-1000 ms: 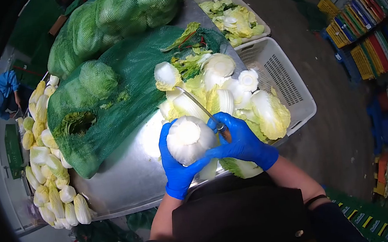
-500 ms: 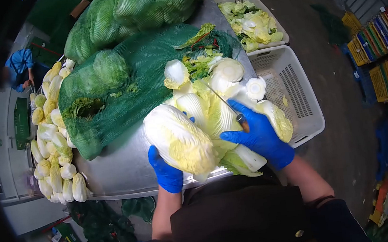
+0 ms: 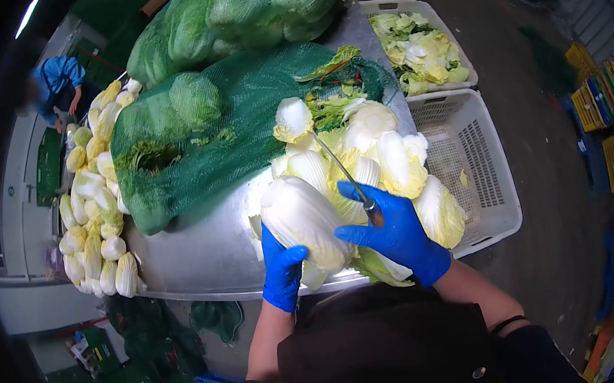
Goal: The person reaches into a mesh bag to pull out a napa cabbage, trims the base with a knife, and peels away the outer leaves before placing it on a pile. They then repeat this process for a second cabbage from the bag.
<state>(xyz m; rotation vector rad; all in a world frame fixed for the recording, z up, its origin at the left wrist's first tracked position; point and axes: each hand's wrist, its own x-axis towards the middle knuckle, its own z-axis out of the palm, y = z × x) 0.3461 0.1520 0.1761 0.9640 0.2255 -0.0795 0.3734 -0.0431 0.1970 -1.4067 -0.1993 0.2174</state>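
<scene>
My left hand point(image 3: 282, 263), in a blue glove, grips a napa cabbage point(image 3: 301, 218) from its left and underside. The cabbage is mostly white and lies tilted over loose leaves near the table's front edge. In my gloved right hand point(image 3: 399, 235) is a knife point(image 3: 339, 164) with a thin blade and wooden handle, its blade pointing up and away to the left. My right thumb is at the cabbage's right end; whether it touches cannot be told. Trimmed outer leaves point(image 3: 403, 163) are heaped behind and to the right of the cabbage.
Green mesh sacks of cabbages point(image 3: 229, 20) lie across the metal table point(image 3: 202, 266). Trimmed cabbages point(image 3: 92, 214) are stacked at the left. On the right stand a white crate point(image 3: 508, 193) and a leaf-filled crate point(image 3: 468, 70). Another person point(image 3: 60, 83) in blue is at the far left.
The cabbage has turned in my left hand; its yellow leafy side no longer faces me and it looks whiter and slimmer. My right hand has moved slightly left, closer to it, still with the knife.
</scene>
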